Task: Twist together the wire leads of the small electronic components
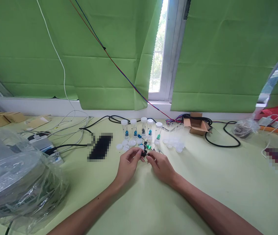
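My left hand (128,163) pinches a small black part (144,153) between thumb and fingers; its exact kind is too small to make out. The fingertips of my right hand (162,165) are closed at the part's right side, touching it. Just beyond the hands lie loose blue, black and green pieces with thin wire leads, among them a green piece (148,147). Behind them stands a row of several clear tubes with white caps, such as the rightmost tube (158,133), holding similar coloured pieces. Round white caps (132,143) lie left of the loose pieces.
Clear empty tubes (174,142) lie to the right of the row. An open cardboard box (195,125) and black cables (238,143) are farther right. At left are a plastic-wrapped reel (18,182), a white power strip (42,143) and a pixelated dark object (100,147).
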`<state>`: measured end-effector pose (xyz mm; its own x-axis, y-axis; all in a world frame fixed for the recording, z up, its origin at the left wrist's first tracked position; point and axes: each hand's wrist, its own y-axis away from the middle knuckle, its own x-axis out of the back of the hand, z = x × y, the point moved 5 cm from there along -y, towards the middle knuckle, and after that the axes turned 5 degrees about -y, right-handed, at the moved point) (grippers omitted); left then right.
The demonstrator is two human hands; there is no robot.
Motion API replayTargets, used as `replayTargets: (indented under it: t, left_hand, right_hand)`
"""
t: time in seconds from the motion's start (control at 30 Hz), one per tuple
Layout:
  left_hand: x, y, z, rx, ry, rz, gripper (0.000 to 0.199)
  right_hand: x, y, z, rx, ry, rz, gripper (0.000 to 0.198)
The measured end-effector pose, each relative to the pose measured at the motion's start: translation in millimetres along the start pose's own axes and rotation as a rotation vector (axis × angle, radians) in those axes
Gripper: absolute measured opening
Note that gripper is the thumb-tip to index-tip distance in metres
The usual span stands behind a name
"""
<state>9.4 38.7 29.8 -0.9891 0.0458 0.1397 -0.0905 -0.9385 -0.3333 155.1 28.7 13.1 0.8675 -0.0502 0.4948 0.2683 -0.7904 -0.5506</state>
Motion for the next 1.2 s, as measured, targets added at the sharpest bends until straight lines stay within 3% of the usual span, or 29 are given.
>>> replayTargets:
  t: [0.13,0.23,0.33,0.53,0.67,0.8,0.9,1.2]
  left_hand:
    - [1.0,-0.1,1.1,-0.002,0.004,0.015,0.017]
    - [2.7,-0.4,1.7,-0.002,-0.013,0.038,0.016]
    - [2.3,-0.5,1.0,0.001,-0.011,0.025,0.016]
    - [0.2,-0.3,-3.1,0.002,0.011,-0.003,0.016]
    - [-0.9,-0.5,-4.3,0.006,0.013,-0.015,0.016]
    - [0.7,-1.0,-2.5,-0.002,0.004,0.000,0.015]
    - [2.1,-1.1,-1.9,-0.002,0.001,0.018,0.015]
    - [-0.4,-0.4,-2.5,0.004,0.027,-0.012,0.015]
  right_hand:
    - [1.1,-0.1,-0.4,-0.007,-0.035,0.029,0.014]
    - [0.9,0.5,-0.2,-0.005,-0.093,0.043,0.022]
    - [0.1,1.5,0.8,0.006,-0.116,0.046,0.017]
    - [-1.0,1.8,1.9,0.005,-0.069,0.022,0.013]
    - [-0.9,0.7,2.0,-0.005,-0.039,-0.006,0.024]
    - [-0.4,0.9,3.5,-0.017,-0.067,0.025,0.015]
    - [-2.0,1.6,4.1,-0.006,-0.096,0.026,0.024]
    - [-0.7,0.5,1.3,0.003,-0.034,-0.009,0.015]
